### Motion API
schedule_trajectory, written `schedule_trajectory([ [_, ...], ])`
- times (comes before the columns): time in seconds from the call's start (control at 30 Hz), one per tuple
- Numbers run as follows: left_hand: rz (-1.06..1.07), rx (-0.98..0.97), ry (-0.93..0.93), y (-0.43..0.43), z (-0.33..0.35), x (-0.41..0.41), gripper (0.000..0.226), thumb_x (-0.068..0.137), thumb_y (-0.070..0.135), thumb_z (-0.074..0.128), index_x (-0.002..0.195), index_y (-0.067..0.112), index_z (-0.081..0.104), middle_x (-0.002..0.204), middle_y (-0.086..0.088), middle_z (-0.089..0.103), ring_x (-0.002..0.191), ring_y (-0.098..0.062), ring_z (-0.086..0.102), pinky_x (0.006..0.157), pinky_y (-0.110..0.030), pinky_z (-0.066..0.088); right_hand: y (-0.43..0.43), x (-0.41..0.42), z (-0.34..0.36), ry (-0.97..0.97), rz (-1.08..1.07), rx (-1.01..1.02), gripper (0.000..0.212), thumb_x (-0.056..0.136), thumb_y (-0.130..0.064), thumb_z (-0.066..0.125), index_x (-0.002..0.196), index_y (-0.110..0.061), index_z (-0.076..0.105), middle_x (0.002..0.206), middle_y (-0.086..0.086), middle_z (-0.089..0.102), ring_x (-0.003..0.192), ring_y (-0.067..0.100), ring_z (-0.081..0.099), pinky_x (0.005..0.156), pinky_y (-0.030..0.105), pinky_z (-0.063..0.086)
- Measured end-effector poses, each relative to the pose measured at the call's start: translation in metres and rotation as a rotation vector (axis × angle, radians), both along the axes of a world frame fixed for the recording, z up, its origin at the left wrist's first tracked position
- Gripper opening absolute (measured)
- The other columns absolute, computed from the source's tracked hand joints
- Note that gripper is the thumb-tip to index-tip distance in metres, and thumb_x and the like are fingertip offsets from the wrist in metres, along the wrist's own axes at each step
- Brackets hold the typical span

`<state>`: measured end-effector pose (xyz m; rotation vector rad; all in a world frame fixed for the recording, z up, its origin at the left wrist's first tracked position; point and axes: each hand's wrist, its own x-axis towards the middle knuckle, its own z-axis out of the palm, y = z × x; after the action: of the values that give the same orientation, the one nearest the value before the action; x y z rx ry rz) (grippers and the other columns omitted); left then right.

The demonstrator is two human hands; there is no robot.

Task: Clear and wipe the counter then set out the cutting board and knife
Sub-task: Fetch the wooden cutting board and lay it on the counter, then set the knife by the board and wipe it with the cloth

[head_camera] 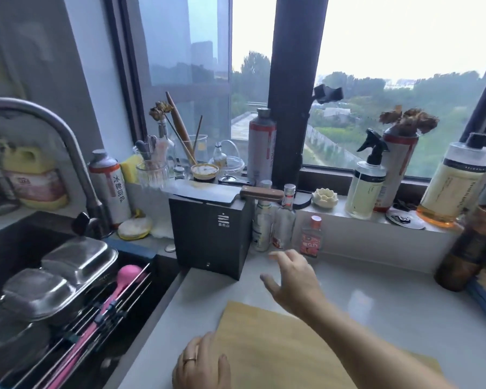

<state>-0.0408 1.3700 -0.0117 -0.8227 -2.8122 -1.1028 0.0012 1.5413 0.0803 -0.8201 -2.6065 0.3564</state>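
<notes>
A pale wooden cutting board [281, 349] lies flat on the white counter [390, 301] near the front edge. My left hand [201, 363], with a ring on it, rests on the board's left edge, fingers curled over it. My right hand [292, 279] hovers open above the counter beyond the board, fingers spread toward the back. A cleaver [222, 193] with a wooden handle lies flat on top of a black box [211, 237] at the counter's back, a short way beyond my right hand.
Small bottles [285, 220] stand beside the box under the sill. The windowsill holds spray bottles [366, 181], cans and jars. On the left, a sink [17, 242] with a faucet holds steel trays and a pink utensil on a rack. A dark bottle [466, 248] stands at right.
</notes>
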Motion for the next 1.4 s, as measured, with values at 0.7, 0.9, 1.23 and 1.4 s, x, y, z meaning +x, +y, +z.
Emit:
schedule_trajectory([
  [0.7, 0.057, -0.161, -0.037, 0.004, -0.012, -0.01, 0.055, 0.053, 0.045, 0.047, 0.094, 0.018, 0.07, 0.092, -0.003, 0.074, 0.079, -0.021, 0.07, 0.065, -0.037, 0.054, 0.088, -0.108, 0.082, -0.188, 0.122, 0.282, 0.045, 0.088, -0.052, 0.044, 0.097, -0.009, 0.051, 0.106, 0.015, 0.064, 0.096, 0.034, 0.059, 0.072, 0.037, 0.039],
  [0.9, 0.055, -0.203, -0.06, -0.002, -0.026, -0.009, 0.062, 0.077, 0.052, 0.034, 0.135, 0.034, 0.024, 0.145, 0.011, 0.031, 0.132, -0.012, 0.028, 0.105, -0.033, 0.021, 0.047, -0.012, 0.068, 0.077, 0.006, 0.117, 0.041, 0.087, -0.048, 0.051, 0.103, -0.01, 0.053, 0.103, 0.014, 0.067, 0.094, 0.035, 0.06, 0.074, 0.037, 0.04],
  [1.23, -0.235, -0.242, -0.068, 0.004, 0.002, 0.013, 0.072, 0.067, 0.043, 0.04, 0.132, 0.012, 0.041, 0.143, -0.013, 0.039, 0.13, -0.03, 0.035, 0.105, -0.047, 0.024, -0.023, 0.255, -0.03, 0.144, -0.713, -0.327, 0.026, 0.079, -0.044, 0.064, 0.097, -0.026, 0.058, 0.092, 0.001, 0.069, 0.095, 0.028, 0.064, 0.066, 0.031, 0.038],
  [1.4, -0.343, -0.145, -0.05, 0.042, 0.012, 0.1, 0.092, 0.046, 0.059, 0.02, 0.127, 0.026, 0.049, 0.14, -0.001, 0.045, 0.132, -0.019, 0.035, 0.108, -0.037, 0.017, -0.058, 0.335, -0.07, 0.094, -1.088, -0.355, 0.035, 0.065, -0.022, 0.082, 0.09, -0.003, 0.068, 0.097, 0.021, 0.069, 0.098, 0.037, 0.062, 0.081, 0.041, 0.045],
])
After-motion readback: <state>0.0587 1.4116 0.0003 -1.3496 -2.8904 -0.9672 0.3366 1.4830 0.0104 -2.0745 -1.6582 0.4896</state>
